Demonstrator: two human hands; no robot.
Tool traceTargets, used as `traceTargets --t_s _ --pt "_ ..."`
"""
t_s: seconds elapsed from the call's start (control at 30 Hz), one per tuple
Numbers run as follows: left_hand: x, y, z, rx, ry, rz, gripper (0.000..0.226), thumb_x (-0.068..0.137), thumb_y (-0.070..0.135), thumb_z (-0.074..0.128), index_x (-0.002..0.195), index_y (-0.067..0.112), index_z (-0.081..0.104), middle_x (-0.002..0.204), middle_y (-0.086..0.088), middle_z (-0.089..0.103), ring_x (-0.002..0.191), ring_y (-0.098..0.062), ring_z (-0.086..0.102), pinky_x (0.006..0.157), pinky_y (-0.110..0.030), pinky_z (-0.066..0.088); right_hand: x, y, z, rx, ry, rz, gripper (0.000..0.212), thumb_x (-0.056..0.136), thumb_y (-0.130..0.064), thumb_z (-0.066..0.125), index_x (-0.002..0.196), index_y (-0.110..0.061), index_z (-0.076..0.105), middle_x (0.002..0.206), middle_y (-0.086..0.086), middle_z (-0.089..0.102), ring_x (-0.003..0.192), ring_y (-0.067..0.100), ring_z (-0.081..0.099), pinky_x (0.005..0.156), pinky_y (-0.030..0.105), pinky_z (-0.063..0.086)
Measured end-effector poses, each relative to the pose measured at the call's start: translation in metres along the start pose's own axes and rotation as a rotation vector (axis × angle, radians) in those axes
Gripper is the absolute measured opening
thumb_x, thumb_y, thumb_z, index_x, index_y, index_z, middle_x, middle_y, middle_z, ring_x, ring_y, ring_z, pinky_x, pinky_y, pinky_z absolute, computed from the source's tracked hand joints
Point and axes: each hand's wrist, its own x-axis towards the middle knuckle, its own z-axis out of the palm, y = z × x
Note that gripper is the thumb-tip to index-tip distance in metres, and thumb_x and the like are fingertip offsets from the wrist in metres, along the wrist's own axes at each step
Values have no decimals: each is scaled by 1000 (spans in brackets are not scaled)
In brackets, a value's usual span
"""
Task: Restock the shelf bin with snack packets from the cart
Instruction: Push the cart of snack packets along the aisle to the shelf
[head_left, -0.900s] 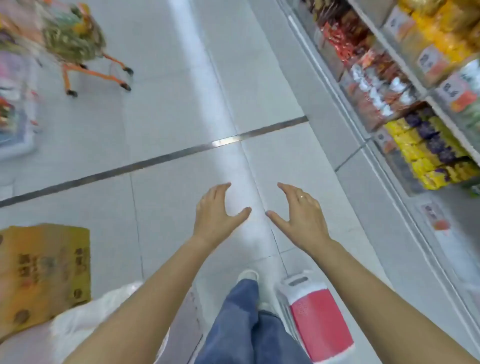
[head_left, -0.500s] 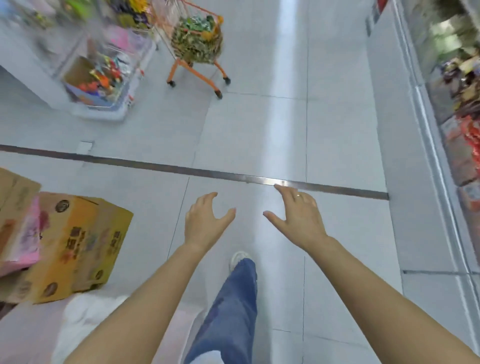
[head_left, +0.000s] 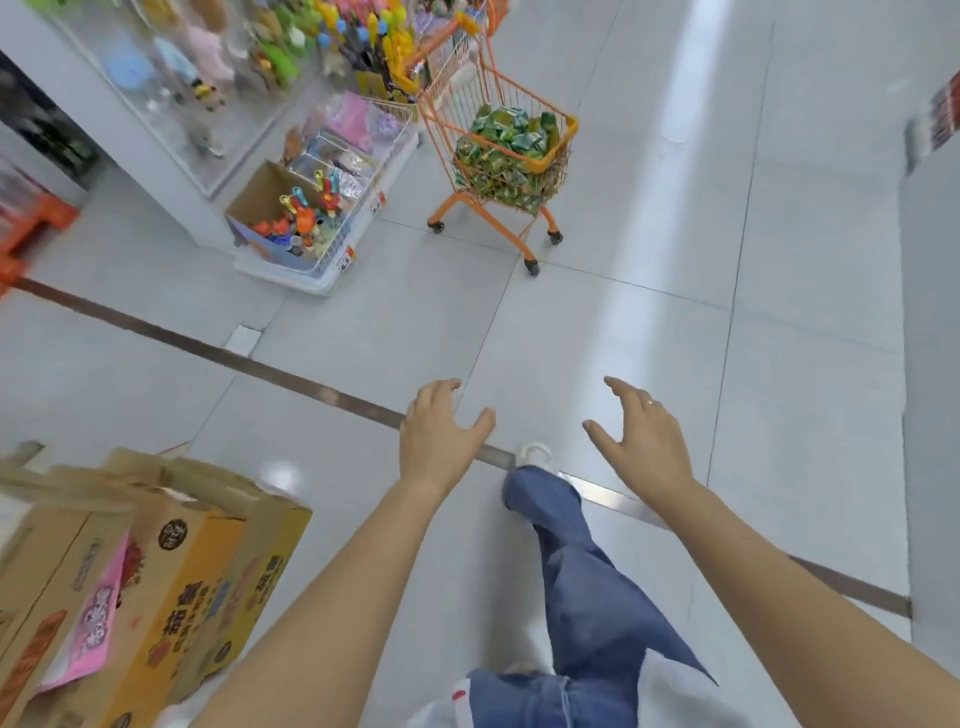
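The likeliest trouble from here is underfoot: the person is mid-stride, one white shoe (head_left: 535, 453) planted on the metal floor strip (head_left: 291, 371) that crosses the frame diagonally, and the stacked cardboard boxes (head_left: 156, 566) at the lower left crowd the walking line, so a clipped corner or a slip on the glossy tile seems possible. A second risk is the orange cart (head_left: 498, 140) in the upper middle of the frame (it stands on small castors and looks light); a hasty reach could roll it toward the toy bin (head_left: 311, 218) just to its left. Both hands are empty: the left hand (head_left: 441, 436) and the right hand (head_left: 644, 436), in the centre of the frame, are held out in front with fingers spread and relaxed, gripping nothing and well apart from the cart. The snack packets (head_left: 511, 150) are small, crinkled green and yellow pouches heaped loosely up to the basket rim, so a big grab may spill some. The shelf bin to be restocked is not visible here.
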Motion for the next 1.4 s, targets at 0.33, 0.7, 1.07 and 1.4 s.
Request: traceTargets --t_s 0.33,0.7,1.07,1.4 --pt "258 37 -52 -44 27 -180 64 86 42 62 140 16 41 143 -1 41 131 -19 40 109 -38 32 282 -63 -48 -149 -104 -86 58 95 -42 50 145 -18 34 142 8 46 123 25 48 100 34 34" --pt "571 21 -148 -26 16 -119 57 87 42 62 137 19 44 141 0 42 128 -19 43 106 -38 38 576 -184 -33 -192 -96 -41 58 95 -44 48 145 -20 33 139 5 49 124 24 48 101 36 37" --pt "851 63 -210 183 -274 103 51 90 35 60 135 13 47 138 -3 43 126 -22 42 102 -32 33 775 -281 -25 -31 -99 185 56 94 -40 49 143 -16 36 135 7 52 120 27 50 96 36 40" --pt "1066 102 -215 523 -597 304 58 96 28 49 148 15 28 148 -10 36 131 -27 42 106 -35 35 950 -315 -26 94 -114 428 55 97 -40 45 144 -17 32 137 6 50 120 24 51 90 33 44"
